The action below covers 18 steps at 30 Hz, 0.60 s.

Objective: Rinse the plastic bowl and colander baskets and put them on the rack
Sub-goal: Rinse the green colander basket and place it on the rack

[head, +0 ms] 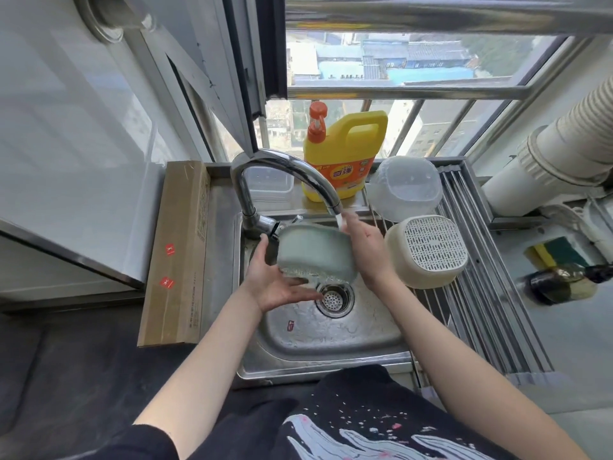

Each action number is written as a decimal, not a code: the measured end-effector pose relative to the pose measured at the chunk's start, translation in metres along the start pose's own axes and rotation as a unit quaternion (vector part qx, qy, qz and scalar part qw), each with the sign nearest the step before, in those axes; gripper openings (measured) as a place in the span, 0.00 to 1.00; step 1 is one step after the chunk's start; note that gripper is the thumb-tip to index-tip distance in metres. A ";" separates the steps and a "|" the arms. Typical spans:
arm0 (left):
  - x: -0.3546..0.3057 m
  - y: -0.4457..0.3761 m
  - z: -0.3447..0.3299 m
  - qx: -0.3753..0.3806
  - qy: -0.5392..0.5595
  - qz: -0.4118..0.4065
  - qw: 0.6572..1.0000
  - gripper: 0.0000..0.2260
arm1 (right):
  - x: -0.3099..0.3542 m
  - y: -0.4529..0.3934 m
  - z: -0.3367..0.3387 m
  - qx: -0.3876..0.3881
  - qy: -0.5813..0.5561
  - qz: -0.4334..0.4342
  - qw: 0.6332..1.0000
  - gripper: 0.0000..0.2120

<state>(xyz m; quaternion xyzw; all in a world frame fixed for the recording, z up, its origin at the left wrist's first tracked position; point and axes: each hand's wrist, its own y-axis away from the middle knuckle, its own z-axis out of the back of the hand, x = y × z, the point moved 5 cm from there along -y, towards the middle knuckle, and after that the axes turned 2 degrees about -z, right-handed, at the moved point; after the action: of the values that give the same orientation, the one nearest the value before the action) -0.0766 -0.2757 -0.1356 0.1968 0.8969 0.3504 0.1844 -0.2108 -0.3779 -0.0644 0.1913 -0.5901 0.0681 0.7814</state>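
Over the sink (331,340), under the running faucet (285,171), grey-green colander basket (315,252) held tilted, long axis left-right. Left hand (277,282) cups its lower left edge; right hand (366,247) grips the right side. Clear bowl (406,187) and cream colander (428,252) upside down on rack (491,293). Yellow detergent jug (343,157): orange label, text unreadable.

Grey-green colander basket (316,252) tilted under running water, cream basket (428,252) and clear bowl (406,187) upturned on rack (477,260)
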 end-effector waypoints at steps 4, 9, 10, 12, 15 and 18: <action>-0.004 -0.004 -0.006 0.006 -0.110 0.049 0.993 0.40 | -0.004 0.012 0.010 0.008 0.045 0.039 0.998 0.25; -0.013 0.002 -0.015 0.075 -0.211 0.004 0.975 0.17 | -0.015 0.020 0.032 0.050 0.134 0.057 0.988 0.22; -0.014 0.002 -0.017 0.091 -0.222 -0.018 0.971 0.18 | -0.018 0.021 0.033 0.058 0.138 0.061 0.987 0.21; -0.015 0.001 -0.019 0.095 -0.228 -0.064 0.967 0.25 | -0.022 0.022 0.034 0.053 0.121 0.061 0.989 0.15; -0.010 -0.004 -0.015 0.106 -0.181 -0.086 0.974 0.35 | -0.022 0.022 0.039 0.005 0.091 0.052 0.994 0.14; -0.002 -0.008 -0.016 0.148 -0.114 -0.092 0.978 0.42 | -0.010 0.025 0.037 0.020 0.060 0.076 0.995 0.18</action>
<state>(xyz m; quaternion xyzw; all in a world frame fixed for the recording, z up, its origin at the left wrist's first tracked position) -0.0843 -0.2908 -0.1302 0.1776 0.9262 0.1703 0.2855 -0.2551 -0.3675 -0.0601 0.1576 -0.5537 0.1502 0.8037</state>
